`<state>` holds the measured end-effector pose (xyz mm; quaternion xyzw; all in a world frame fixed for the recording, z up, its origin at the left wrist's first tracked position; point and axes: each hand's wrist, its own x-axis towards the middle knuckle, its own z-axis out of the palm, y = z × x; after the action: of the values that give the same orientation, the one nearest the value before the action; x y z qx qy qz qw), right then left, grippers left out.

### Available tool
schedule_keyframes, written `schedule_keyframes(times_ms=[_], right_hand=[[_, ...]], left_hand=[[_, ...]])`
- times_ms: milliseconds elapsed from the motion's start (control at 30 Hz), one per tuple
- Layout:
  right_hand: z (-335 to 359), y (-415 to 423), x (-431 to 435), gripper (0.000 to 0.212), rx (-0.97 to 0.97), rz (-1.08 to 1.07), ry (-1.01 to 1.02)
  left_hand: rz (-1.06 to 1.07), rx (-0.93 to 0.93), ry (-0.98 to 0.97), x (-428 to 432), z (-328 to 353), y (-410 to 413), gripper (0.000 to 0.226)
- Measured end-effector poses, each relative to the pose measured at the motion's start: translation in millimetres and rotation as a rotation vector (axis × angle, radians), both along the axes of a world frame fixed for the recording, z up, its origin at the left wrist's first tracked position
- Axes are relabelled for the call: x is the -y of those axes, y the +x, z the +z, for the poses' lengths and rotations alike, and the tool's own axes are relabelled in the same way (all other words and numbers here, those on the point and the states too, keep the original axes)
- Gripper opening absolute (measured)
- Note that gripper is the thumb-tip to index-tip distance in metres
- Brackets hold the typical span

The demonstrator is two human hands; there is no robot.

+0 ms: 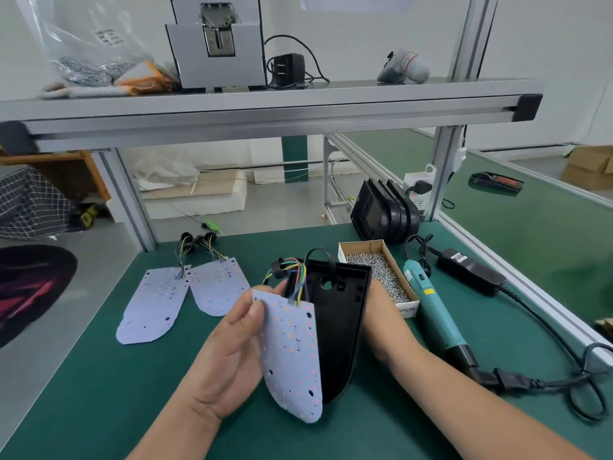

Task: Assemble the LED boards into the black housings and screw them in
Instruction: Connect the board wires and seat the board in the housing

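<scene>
Looking at a factory assembly workstation.
Green-matted tabletop (99, 376) is sitting under an aluminium-profile frame (444, 167) carrying a shelf (265, 94), corded electric screwdriver (431, 310) is lying beside an open box of screws (407, 309), black housings (381, 210) are standing stacked at the back, wired LED boards (156, 303) are lying loose on the left.

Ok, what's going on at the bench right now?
A person holds an LED board in the left hand and a black housing in the right hand, the board not yet seated. Two spare boards lie on the mat; the screw box and screwdriver sit untouched at right.
</scene>
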<state>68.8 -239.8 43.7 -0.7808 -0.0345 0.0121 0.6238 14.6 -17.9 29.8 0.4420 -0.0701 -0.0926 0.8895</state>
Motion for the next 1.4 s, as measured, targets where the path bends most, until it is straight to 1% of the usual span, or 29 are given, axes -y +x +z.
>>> schedule_keyframes(times_ms=[67, 133, 200, 233, 267, 300, 400, 467, 533, 567, 633, 700, 733, 767, 833, 933, 1000, 1033, 1067, 1133, 1200, 1233, 1267, 1300, 1333, 1400], right_hand=[[2.5, -1.0, -2.2, 0.01, -0.019, 0.008, 0.068], [5.4, -2.9, -5.4, 0.013, -0.038, 0.021, 0.206], [8.0, -6.4, -8.1, 0.025, -0.052, 0.045, 0.338], [9.3, -8.7, -8.6, 0.03, -0.04, 0.062, 0.346], [9.9, -9.9, -8.6, 0.032, -0.006, 0.077, 0.298], [10.0, -9.7, -8.0, 0.031, 0.042, 0.087, 0.195], [11.4, -2.3, -2.8, 0.022, 0.162, 0.089, -0.25], [14.2, 1.0, 2.1, 0.015, 0.178, 0.103, -0.444], [17.9, 2.1, 9.2, 0.013, 0.177, 0.113, -0.581], [19.5, 1.4, 12.5, 0.017, 0.174, 0.117, -0.629], [20.5, 0.2, 17.5, 0.022, 0.156, 0.135, -0.689], [19.8, -0.1, 20.3, 0.014, 0.161, 0.139, -0.779], [19.3, 0.7, 22.8, 0.013, 0.152, 0.13, -0.782], [19.6, 1.9, 26.3, 0.012, 0.132, 0.103, -0.739], [23.7, 6.4, 35.8, 0.013, 0.092, -0.001, -0.553], [30.1, 13.6, 46.0, 0.029, 0.064, -0.158, -0.112], [27.5, 16.2, 46.7, 0.036, 0.063, -0.222, 0.098], [25.6, 17.2, 46.9, 0.04, 0.068, -0.248, 0.166], [24.4, 18.7, 47.3, 0.043, 0.073, -0.273, 0.221], [22.3, 22.1, 47.9, 0.047, 0.069, -0.316, 0.301], [18.3, 25.1, 48.7, 0.047, 0.054, -0.341, 0.335], [16.5, 25.6, 49.0, 0.047, 0.05, -0.339, 0.319], [15.1, 25.3, 48.5, 0.046, 0.066, -0.33, 0.261], [13.9, 24.0, 48.0, 0.045, 0.125, -0.317, 0.138], [12.9, 21.1, 47.4, 0.046, 0.233, -0.296, -0.044], [11.9, 16.8, 45.0, 0.054, 0.537, -0.224, -0.429]], left_hand=[[-0.03, 0.001, -0.043, -0.8, 2.0, 0.2, 0.014], [-0.086, 0.016, -0.051, -1.9, 3.1, -0.8, 0.023], [-0.124, 0.013, -0.033, -2.4, 1.4, -1.8, 0.031], [-0.133, 0.006, -0.019, -1.7, 0.6, -2.2, 0.032], [-0.14, 0.002, -0.005, -0.7, -0.7, -2.3, 0.033], [-0.145, -0.001, 0.01, 1.2, -1.3, -2.5, 0.032], [-0.117, -0.016, 0.017, 3.6, 1.7, -3.2, 0.036], [-0.048, -0.021, -0.002, 1.4, 4.4, -3.4, 0.035], [0.022, -0.029, -0.046, -2.1, 3.9, -4.7, 0.017], [0.047, -0.046, -0.066, -3.2, 3.0, -5.5, 0.014], [0.074, -0.072, -0.093, -4.5, 0.1, -6.5, 0.024], [0.109, -0.09, -0.107, -5.8, 2.5, -6.7, 0.026], [0.134, -0.086, -0.118, -8.2, 3.2, -5.5, 0.027], [0.158, -0.079, -0.116, -10.0, 5.7, -4.3, 0.028], [0.177, -0.075, -0.11, -13.3, 8.3, -2.6, 0.028], [0.167, -0.114, -0.122, -11.0, 9.2, -4.8, 0.033], [0.169, -0.164, -0.136, -6.5, 9.3, -5.5, 0.049], [0.163, -0.174, -0.145, -4.1, 11.3, -6.2, 0.057], [0.148, -0.167, -0.166, -2.6, 11.9, -6.4, 0.059], [0.137, -0.147, -0.18, -2.7, 13.1, -7.7, 0.049], [0.133, -0.137, -0.181, -4.0, 13.3, -8.1, 0.039], [0.123, -0.131, -0.176, -4.1, 13.2, -8.2, 0.034], [0.112, -0.119, -0.158, -5.0, 12.2, -8.1, 0.027], [0.101, -0.103, -0.133, -5.7, 12.7, -8.2, 0.021], [0.092, -0.093, -0.117, -6.7, 11.9, -7.8, 0.018], [0.076, -0.086, -0.085, -6.9, 10.5, -7.6, 0.018]])
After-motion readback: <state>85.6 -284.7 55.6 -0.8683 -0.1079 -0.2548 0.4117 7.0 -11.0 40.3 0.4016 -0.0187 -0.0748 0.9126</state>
